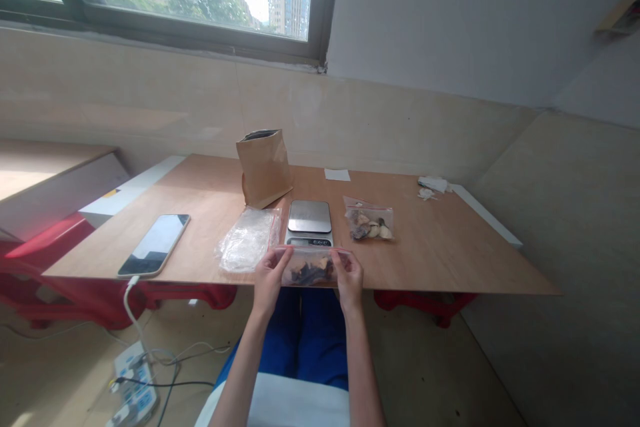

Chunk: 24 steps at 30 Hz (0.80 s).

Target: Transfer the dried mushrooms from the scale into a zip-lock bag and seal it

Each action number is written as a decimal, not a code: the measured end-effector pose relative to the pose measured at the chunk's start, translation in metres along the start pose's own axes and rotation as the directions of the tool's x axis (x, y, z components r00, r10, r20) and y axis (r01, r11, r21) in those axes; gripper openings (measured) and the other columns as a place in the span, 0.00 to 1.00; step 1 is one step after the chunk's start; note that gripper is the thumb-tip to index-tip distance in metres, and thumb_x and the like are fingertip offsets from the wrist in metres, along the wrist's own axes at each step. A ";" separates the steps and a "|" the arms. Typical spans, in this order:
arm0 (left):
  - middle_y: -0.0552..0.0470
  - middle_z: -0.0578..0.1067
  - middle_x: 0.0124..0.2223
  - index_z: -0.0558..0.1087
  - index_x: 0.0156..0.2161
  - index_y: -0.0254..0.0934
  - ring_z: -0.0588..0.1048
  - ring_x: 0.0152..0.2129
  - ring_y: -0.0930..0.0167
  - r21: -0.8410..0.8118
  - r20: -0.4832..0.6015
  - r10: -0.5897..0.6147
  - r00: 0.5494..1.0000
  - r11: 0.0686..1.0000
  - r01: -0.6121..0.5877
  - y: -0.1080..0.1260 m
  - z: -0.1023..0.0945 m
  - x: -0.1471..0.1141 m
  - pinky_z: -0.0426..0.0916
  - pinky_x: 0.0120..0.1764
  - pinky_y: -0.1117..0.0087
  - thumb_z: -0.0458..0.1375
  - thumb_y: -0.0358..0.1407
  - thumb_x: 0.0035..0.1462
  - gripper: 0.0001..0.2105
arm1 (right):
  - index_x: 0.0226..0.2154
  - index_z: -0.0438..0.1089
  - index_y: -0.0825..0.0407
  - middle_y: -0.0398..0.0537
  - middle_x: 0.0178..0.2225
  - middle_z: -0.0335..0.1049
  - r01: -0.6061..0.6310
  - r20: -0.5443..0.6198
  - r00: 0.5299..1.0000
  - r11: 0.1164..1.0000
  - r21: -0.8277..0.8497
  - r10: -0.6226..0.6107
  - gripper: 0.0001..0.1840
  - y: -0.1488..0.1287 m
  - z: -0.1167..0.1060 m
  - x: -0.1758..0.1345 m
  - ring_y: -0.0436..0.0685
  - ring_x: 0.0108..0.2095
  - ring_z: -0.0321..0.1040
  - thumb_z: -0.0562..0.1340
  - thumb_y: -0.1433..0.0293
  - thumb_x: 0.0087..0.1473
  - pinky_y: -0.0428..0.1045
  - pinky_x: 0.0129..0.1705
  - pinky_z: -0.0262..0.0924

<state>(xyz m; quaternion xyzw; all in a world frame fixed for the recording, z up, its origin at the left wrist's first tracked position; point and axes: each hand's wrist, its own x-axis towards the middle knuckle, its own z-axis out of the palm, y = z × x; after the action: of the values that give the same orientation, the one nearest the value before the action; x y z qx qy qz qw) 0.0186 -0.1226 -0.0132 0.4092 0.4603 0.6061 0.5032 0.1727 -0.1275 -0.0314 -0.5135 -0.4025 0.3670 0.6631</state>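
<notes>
Location: the bag (311, 272) is at the near edge of the counter (445, 240), directly in front of the scale (309, 217). Whether its base touches the counter cannot be determined. A second bag (373, 225) lies to the right of the scale; flat bags (249, 240) lie to the left.

Handling: the bag is clear film holding dark and tan pieces. It should be light and limp, with a slick surface. The contents look dry and may be brittle; avoid squeezing the filled part. Take hold at the upper corners, along the reddish strip, where the film is free of contents.

Hand pose: the left hand (269, 273) and right hand (350, 275) are level, one at each upper corner. The fingers of both pinch the film, thumbs on the near face and pointing inward. Both forearms reach forward and converge slightly toward the bag, holding its top edge roughly straight.
</notes>
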 end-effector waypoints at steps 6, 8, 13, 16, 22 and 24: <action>0.48 0.76 0.33 0.74 0.35 0.34 0.73 0.33 0.67 0.011 0.011 -0.007 1.000 1.000 0.007 0.000 -0.002 0.001 0.66 0.37 0.69 0.62 0.48 0.45 0.19 | 0.30 0.72 0.55 0.49 0.30 0.74 -0.002 0.008 1.000 1.000 -0.024 0.002 0.17 -0.003 0.000 0.001 0.55 0.32 0.70 0.64 0.57 0.46 0.50 0.37 0.65; 0.48 0.76 0.34 0.73 0.36 0.34 0.74 0.34 0.67 0.039 0.036 0.004 0.999 0.999 -0.006 -0.001 -0.002 0.002 0.67 0.37 0.68 0.62 0.48 0.45 0.19 | 0.32 0.72 0.55 0.50 0.31 0.75 -0.031 0.029 0.999 1.000 0.004 0.031 0.17 -0.002 -0.001 0.001 0.56 0.33 0.71 0.64 0.57 0.46 0.49 0.36 0.66; 0.47 0.77 0.34 0.75 0.33 0.35 0.74 0.35 0.65 0.102 0.058 0.041 0.997 0.994 -0.047 0.000 -0.001 0.002 0.67 0.41 0.65 0.62 0.47 0.45 0.16 | 0.35 0.74 0.54 0.51 0.36 0.75 -0.081 0.122 0.990 0.994 0.069 0.072 0.18 0.002 -0.004 0.001 0.57 0.36 0.72 0.63 0.58 0.47 0.51 0.38 0.67; 0.46 0.77 0.33 0.76 0.32 0.35 0.75 0.35 0.64 0.097 0.060 0.047 0.997 0.994 -0.053 0.001 0.000 0.002 0.67 0.41 0.64 0.63 0.47 0.45 0.16 | 0.33 0.75 0.53 0.51 0.36 0.75 -0.059 0.159 0.986 0.997 0.054 0.050 0.15 0.001 -0.004 0.001 0.58 0.38 0.71 0.64 0.59 0.47 0.52 0.41 0.66; 0.45 0.78 0.35 0.77 0.33 0.34 0.75 0.35 0.64 0.094 0.049 0.060 0.997 0.994 -0.064 0.001 0.001 0.001 0.68 0.41 0.64 0.63 0.46 0.46 0.15 | 0.29 0.73 0.54 0.47 0.31 0.74 -0.004 0.117 0.993 1.000 0.022 0.002 0.12 -0.005 0.000 0.000 0.56 0.36 0.70 0.65 0.62 0.45 0.50 0.41 0.64; 0.46 0.78 0.34 0.77 0.32 0.34 0.75 0.35 0.64 0.102 0.047 0.061 0.997 0.993 -0.066 0.001 0.001 0.001 0.68 0.41 0.64 0.63 0.45 0.46 0.15 | 0.28 0.72 0.54 0.46 0.29 0.72 0.014 0.099 0.995 1.000 0.021 -0.016 0.11 -0.006 0.001 0.000 0.55 0.34 0.70 0.65 0.62 0.46 0.49 0.39 0.63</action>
<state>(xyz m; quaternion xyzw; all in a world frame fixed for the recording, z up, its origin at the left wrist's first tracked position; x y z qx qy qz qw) 0.0196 -0.1217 -0.0120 0.4624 0.4666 0.5881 0.4718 0.1721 -0.1287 -0.0258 -0.4846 -0.4349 0.3912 0.6503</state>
